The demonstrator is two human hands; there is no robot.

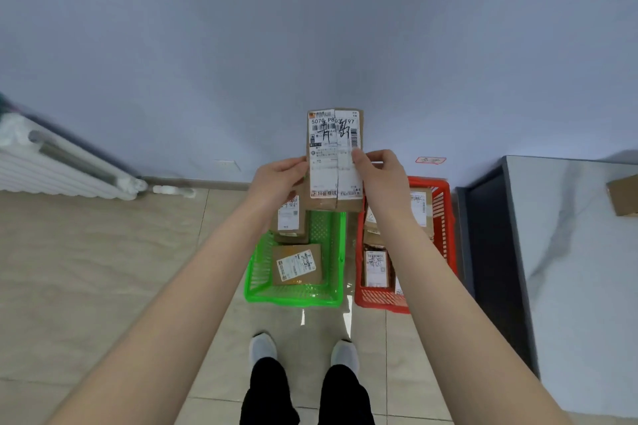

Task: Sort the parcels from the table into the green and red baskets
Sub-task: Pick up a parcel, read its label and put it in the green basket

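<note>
Tiled floor (103, 252) below — left hand (280, 179) and right hand (384, 176) pinch the tall brown cardboard parcel (334, 162) by its sides: probably light, stiff, well held there.

Beige tile floor (103, 269): green basket (293, 302) and red basket (445, 217) side by side, just apart, green on left. Grey shoes (264, 347) planted near them. Marble-look table (569, 286) at right, one cardboard parcel (623, 195) on it, cut off by frame edge.

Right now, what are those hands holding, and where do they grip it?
A brown labelled parcel, held upright: the left hand grips its left edge, the right hand its right edge, thumb on its front.
</note>
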